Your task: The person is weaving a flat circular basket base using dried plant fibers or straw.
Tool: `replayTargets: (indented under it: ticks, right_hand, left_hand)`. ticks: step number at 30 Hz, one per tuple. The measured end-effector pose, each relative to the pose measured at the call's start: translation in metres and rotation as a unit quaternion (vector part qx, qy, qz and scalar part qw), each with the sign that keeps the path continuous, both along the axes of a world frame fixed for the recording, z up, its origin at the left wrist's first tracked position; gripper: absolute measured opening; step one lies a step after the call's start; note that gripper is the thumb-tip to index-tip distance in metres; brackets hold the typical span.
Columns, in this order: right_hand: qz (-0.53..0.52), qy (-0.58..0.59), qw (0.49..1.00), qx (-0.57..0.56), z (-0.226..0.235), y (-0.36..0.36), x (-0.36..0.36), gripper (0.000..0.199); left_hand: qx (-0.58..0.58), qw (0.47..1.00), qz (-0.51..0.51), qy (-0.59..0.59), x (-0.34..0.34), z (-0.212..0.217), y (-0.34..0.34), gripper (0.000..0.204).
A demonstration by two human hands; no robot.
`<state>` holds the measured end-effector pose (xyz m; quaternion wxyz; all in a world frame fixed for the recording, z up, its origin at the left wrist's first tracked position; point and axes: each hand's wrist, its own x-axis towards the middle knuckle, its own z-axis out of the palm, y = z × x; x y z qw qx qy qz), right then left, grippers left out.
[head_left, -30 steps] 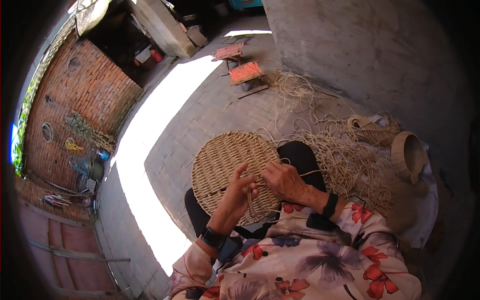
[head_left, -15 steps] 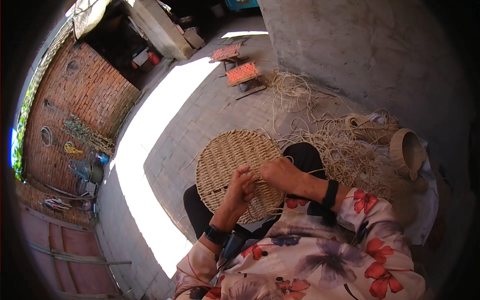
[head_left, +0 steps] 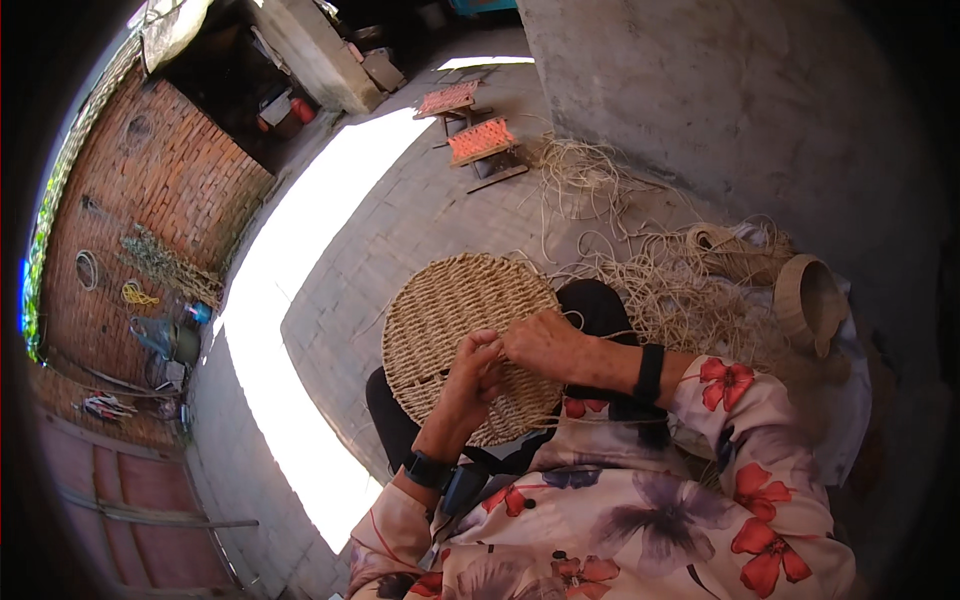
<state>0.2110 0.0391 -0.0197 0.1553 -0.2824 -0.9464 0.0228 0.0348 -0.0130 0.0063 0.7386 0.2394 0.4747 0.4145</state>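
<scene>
A round woven cord mat (head_left: pixel 440 300), tan and tightly ribbed, lies tilted across my lap over dark trousers. Above its lower right part my two hands meet, knuckles almost touching. My left hand (head_left: pixel 474 378) is closed with fingers curled and thumb pressed in, pinching thin cord. My right hand (head_left: pixel 545 345) is closed, its back turned up, also gripping the cord; a loop of this cord (head_left: pixel 577 318) comes out beside its knuckles. The fingertips of the right hand are hidden. Loose cord ends trail from the mat's lower edge.
A tangled heap of cord (head_left: pixel 660 290) spreads at the right, with a cord coil (head_left: pixel 735 255) and a small round basket (head_left: pixel 808 305) on a white sheet (head_left: pixel 853 400). Two low stools with red woven seats (head_left: pixel 481 141) stand ahead. A concrete wall (head_left: pixel 720 100) rises far right.
My hands have drawn closer together, the right one shifting slightly left. The mat and surroundings sit a little further left and up in the view.
</scene>
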Motion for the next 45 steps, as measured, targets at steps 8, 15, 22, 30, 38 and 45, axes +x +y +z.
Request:
replayTargets:
  ticks: [8,15,22,30,38,45]
  right_hand:
    - [-0.057,0.087,0.994,-0.021,0.021,-0.006,0.038,0.011]
    - [-0.159,0.263,0.950,0.061,0.077,0.003,0.082,0.013]
    - [-0.134,0.356,0.925,-0.007,0.013,-0.010,0.073,0.013]
    - [-0.095,0.270,0.958,0.036,-0.023,-0.010,0.057,0.013]
    - [-0.152,0.393,0.901,-0.107,-0.017,-0.015,0.073,0.009]
    - [-0.251,0.404,0.774,-0.419,-0.021,-0.016,0.086,0.017]
  left_hand:
    - [0.360,0.791,0.007,0.495,-0.003,0.048,0.022,0.026]
    - [0.316,0.909,-0.096,0.253,0.058,0.057,0.025,0.031]
    - [0.295,0.878,-0.117,0.357,0.030,0.035,0.020,0.022]
    - [0.447,0.724,-0.126,0.511,0.033,0.025,0.013,0.012]
    - [0.473,0.698,-0.140,0.519,0.037,0.016,0.014,0.007]
    - [0.494,0.654,-0.120,0.560,0.047,0.002,0.014,0.008]
